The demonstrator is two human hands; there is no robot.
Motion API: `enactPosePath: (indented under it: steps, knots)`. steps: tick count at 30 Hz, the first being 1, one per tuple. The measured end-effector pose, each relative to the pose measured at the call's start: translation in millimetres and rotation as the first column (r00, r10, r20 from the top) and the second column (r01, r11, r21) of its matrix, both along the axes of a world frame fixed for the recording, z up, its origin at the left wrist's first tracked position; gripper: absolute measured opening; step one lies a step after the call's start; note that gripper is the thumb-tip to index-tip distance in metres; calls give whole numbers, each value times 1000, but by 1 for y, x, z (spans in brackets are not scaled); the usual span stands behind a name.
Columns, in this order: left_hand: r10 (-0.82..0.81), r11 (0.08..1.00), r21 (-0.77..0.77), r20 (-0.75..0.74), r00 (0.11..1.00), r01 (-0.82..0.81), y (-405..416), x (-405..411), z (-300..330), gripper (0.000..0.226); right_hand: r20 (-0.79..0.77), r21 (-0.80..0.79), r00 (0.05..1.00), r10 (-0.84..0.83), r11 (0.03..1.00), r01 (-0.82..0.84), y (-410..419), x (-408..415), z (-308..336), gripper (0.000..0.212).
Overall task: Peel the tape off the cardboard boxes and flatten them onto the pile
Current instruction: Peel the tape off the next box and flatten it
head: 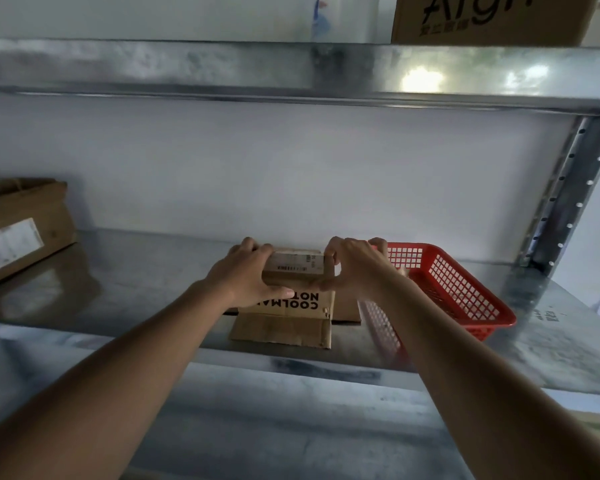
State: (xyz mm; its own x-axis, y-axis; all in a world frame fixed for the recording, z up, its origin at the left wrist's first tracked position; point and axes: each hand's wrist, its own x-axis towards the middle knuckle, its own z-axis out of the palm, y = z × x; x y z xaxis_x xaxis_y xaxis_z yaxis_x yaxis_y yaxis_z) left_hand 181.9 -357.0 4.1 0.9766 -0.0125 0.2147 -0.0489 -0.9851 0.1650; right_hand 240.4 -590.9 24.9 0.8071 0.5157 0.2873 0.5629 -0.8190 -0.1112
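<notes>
Two hands are on the small brown cardboard box with a white barcode label (297, 270): my left hand (248, 275) grips its left end, fingers curled over the top, and my right hand (352, 268) pinches its right end. I hold it over the flattened brown cardboard pile (284, 325) on the grey metal shelf (136, 292), just beside a red plastic mesh basket (465, 289). I judge I'm in the peel-or-collapse step; whether tape remains I cannot tell. Next, I'd find a seam, then press it flat.

On the shelf (125, 292) before you, the small box (297, 268) sits atop the flattened pile (284, 327), basket (465, 289) just right, larger box (21, 233) far left.
</notes>
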Motion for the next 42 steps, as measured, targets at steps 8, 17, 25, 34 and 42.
enactPosePath:
  steps: [8, 17, 25, 34, 42]
  knots:
    - [-180, 960, -167, 255, 950, 227, 38, -1, -3, 65, -165, 346, 986, 33, 938, 26, 21, -3, 2, 44]
    - [-300, 864, -238, 466, 833, 444, 77, -10, -8, 61, -246, 422, 966, 80, 906, 32, 39, -4, 3, 44]
    - [-169, 837, -411, 434, 885, 361, 96, -21, -12, 65, -143, 415, 988, 59, 910, 5, 68, -2, -7, 74]
    - [-285, 797, -573, -77, 955, 192, 118, -24, 2, 121, -144, 486, 987, 64, 874, 14, 75, -4, 11, 73]
    - [-325, 920, -251, -63, 944, 300, 118, -27, 13, 97, -88, 364, 984, 153, 925, -111, 74, -10, 17, 58]
